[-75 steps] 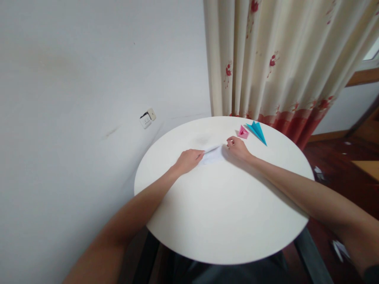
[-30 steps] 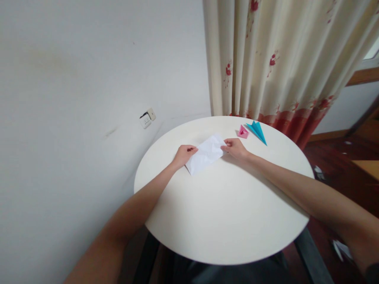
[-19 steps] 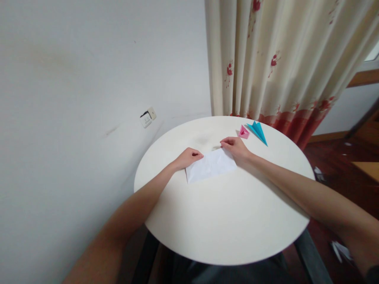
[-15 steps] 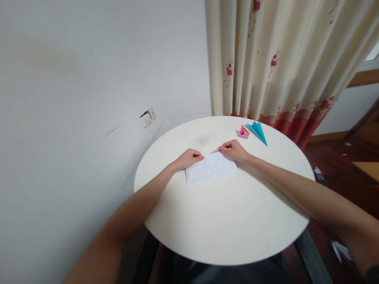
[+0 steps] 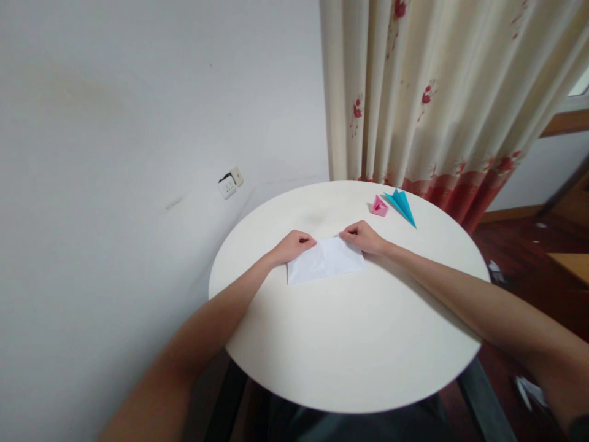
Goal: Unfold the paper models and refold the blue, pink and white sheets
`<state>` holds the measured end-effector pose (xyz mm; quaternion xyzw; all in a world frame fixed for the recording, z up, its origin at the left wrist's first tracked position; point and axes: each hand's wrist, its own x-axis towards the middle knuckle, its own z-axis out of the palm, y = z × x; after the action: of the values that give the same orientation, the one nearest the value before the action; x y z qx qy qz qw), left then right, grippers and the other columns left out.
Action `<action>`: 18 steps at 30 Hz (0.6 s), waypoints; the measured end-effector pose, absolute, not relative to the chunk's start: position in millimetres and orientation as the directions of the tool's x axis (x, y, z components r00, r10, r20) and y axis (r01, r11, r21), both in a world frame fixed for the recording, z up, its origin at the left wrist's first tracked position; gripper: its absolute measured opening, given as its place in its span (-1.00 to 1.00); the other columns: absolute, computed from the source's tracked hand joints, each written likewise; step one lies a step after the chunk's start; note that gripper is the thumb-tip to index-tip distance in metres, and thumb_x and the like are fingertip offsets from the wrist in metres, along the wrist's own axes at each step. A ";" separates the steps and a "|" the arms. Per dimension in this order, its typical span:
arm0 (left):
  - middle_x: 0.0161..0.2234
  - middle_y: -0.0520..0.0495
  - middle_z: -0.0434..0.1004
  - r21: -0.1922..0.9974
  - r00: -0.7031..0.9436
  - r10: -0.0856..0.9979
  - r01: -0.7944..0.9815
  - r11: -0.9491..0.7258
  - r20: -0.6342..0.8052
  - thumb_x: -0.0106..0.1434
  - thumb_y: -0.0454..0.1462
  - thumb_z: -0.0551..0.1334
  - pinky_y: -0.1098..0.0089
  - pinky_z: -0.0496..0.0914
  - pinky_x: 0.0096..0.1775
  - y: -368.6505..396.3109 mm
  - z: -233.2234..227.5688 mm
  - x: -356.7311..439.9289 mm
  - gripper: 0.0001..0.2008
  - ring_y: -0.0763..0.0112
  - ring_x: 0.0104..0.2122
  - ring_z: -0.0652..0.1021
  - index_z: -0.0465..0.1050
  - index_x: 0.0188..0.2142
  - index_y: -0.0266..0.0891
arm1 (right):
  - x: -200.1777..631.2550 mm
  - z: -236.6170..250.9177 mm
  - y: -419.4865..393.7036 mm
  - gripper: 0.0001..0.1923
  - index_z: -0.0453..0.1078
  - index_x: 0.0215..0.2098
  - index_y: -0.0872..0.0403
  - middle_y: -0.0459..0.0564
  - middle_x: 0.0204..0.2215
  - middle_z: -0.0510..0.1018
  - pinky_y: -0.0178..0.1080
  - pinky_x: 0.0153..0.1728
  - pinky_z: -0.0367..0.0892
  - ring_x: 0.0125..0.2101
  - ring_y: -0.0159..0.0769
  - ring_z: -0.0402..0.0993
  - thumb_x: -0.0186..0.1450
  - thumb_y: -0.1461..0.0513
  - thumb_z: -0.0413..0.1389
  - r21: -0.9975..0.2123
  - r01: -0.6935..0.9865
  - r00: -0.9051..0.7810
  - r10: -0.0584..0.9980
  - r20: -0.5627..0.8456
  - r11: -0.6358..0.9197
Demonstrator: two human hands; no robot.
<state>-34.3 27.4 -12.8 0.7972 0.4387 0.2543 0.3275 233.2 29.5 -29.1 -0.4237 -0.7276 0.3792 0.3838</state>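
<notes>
A folded sheet of white paper (image 5: 327, 261) lies on the round white table (image 5: 350, 344), its long edges running left to right. My left hand (image 5: 296, 245) pinches the far edge left of the paper's middle, fingers curled and thumb pressed against them. On the far edge's right part, my right hand (image 5: 361, 236) holds the paper in a similar pinch. Between the two hands a short stretch of that edge shows. A faint crease runs down the paper near its middle. The fingertips' exact hold is too small to make out.
Toward the table's far right side sit a pink folded paper piece (image 5: 379, 206) and a blue paper plane (image 5: 402, 206). A white wall (image 5: 138, 123) with a socket (image 5: 227, 186) borders the left. Behind the table hangs a flowered curtain (image 5: 405, 92).
The paper's right end has shifted slightly left and its near edge slightly up. My right hand has dropped a little toward me. My left hand has barely moved.
</notes>
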 end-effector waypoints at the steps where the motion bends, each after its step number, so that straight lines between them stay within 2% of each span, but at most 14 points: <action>1: -0.51 0.02 0.49 0.747 0.486 0.866 0.533 -0.396 0.112 0.23 0.00 0.24 0.42 0.27 -0.40 27.5 -13.2 -34.3 -0.62 0.39 -0.46 0.45 0.54 -0.46 -0.27 | 232.9 -29.0 29.5 -0.58 0.38 -0.65 0.11 -0.12 -0.68 0.31 -0.34 -0.59 0.03 -0.59 -0.42 0.15 0.14 -0.05 0.14 -0.878 0.328 -0.343 0.910 0.234 0.350; 6: -0.50 0.00 0.51 0.781 0.471 0.876 0.505 -0.368 0.108 0.24 0.03 0.24 0.41 0.28 -0.39 27.4 -14.0 -34.0 -0.60 0.38 -0.46 0.46 0.54 -0.46 -0.27 | 233.1 -28.1 32.2 -0.59 0.40 -0.61 0.11 -0.07 -0.62 0.41 -0.32 -0.53 0.12 -0.53 -0.35 0.23 0.15 -0.05 0.14 -0.867 0.342 -0.280 0.920 0.274 0.362; 11: -0.37 -0.07 0.62 0.794 0.428 0.897 0.503 -0.340 0.113 0.10 0.00 0.37 0.38 0.34 -0.30 27.0 -10.1 -35.3 -0.63 0.28 -0.34 0.54 0.60 -0.36 -0.30 | 237.6 -29.9 38.5 -0.62 0.41 -0.59 0.10 -0.05 -0.60 0.45 -0.27 -0.48 0.16 -0.52 -0.31 0.29 0.18 -0.02 0.16 -0.838 0.416 -0.136 0.935 0.327 0.353; 15: -0.39 -0.08 0.63 0.762 0.326 0.929 0.552 -0.338 0.175 0.06 0.00 0.38 0.36 0.33 -0.25 28.7 -8.2 -38.1 -0.62 0.27 -0.34 0.54 0.62 -0.39 -0.31 | 239.6 -31.8 41.4 -0.69 0.41 -0.60 0.09 -0.03 -0.60 0.48 -0.25 -0.46 0.17 -0.52 -0.28 0.33 0.20 0.07 0.15 -0.820 0.483 -0.080 0.948 0.308 0.307; 18: -0.45 -0.06 0.60 0.770 0.216 0.956 0.568 -0.290 0.200 0.06 0.01 0.36 0.38 0.26 -0.36 31.9 -11.0 -39.9 -0.60 0.32 -0.43 0.49 0.64 -0.37 -0.32 | 239.4 -32.5 42.6 -0.74 0.43 -0.59 0.10 -0.01 -0.58 0.51 -0.25 -0.45 0.17 -0.51 -0.26 0.37 0.21 0.16 0.12 -0.803 0.526 -0.055 0.954 0.296 0.280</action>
<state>-39.9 31.9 -11.0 0.7266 0.5244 0.3420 0.2832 239.4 42.6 -32.5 -0.5438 -0.6804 0.2539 0.4205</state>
